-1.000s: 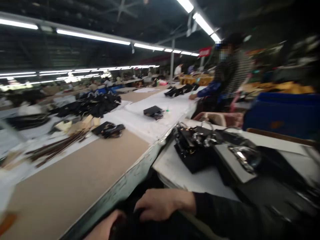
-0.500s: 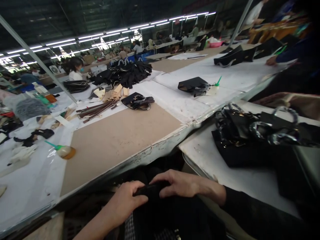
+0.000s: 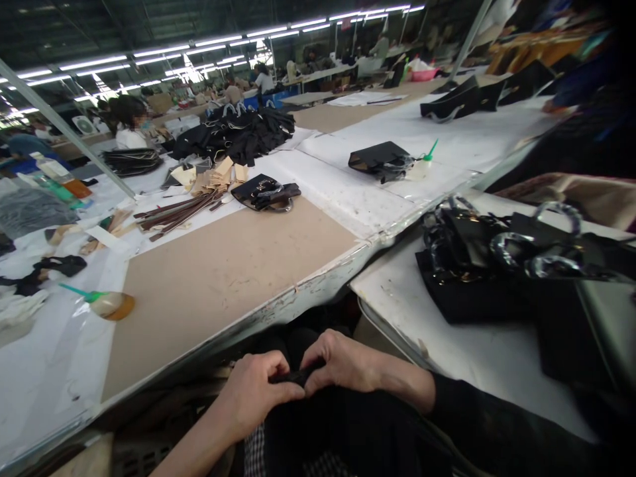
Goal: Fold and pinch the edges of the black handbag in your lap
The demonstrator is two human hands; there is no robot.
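Low in front, over my lap, my left hand (image 3: pixel 253 392) and my right hand (image 3: pixel 342 363) pinch the upper edge of a black bag piece (image 3: pixel 294 377). Thumbs press from the near side, with the bent fingers on the far side. The two hands are close together, thumb tips almost meeting. Below them the piece merges with dark clothing, so its full shape cannot be made out. On the table ahead lies a black handbag (image 3: pixel 263 192) with its handles towards the right. A glue bottle (image 3: pixel 112 305) with a green nozzle lies tipped at the left.
A beige board (image 3: pixel 233 265) covers the near tabletop. Brown strips (image 3: pixel 181 211) and a heap of black pieces (image 3: pixel 238 132) lie beyond it. Black bags with plastic-wrapped handles (image 3: pixel 472 258) crowd a side table at right. Another person's arm (image 3: pixel 571 93) is at far right.
Both hands have drawn closer together along the black edge, the thumbs now nearly touching. The view has shifted slightly, moving the table things left in the picture.
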